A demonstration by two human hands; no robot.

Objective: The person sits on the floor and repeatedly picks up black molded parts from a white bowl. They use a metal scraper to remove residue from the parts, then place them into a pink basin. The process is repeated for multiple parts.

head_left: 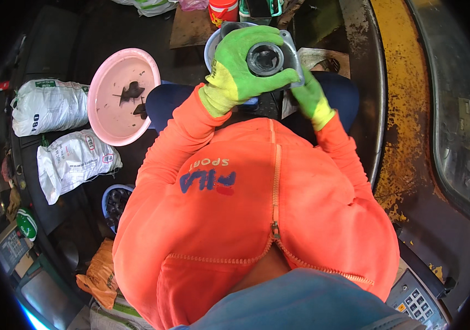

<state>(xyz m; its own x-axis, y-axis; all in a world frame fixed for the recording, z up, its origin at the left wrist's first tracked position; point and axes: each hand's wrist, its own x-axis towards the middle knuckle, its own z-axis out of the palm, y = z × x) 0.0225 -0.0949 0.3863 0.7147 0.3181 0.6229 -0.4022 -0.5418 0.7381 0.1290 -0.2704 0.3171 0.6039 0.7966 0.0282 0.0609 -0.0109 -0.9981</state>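
Grips a dark round-collared part [265,59] in the left hand [243,63], with fingers over the top and thumb below the collar — held up in front, right of the pink basin [108,118]. Has the right hand [310,99] at its right edge, with fingertips hidden; cannot tell if clasping. Looks stiff, fairly light, perhaps slick — best taken by the collar or outer edge.

A dark floor [130,34] spreads across the upper left of the frame. Down the right side runs a yellow metal panel [404,110], its paint worn to brown patches, with a dark, rounded pane [455,104] beyond it. A keypad [417,305] sits at the lower right. Bluish-white light [32,319] glares at the lower left edge.
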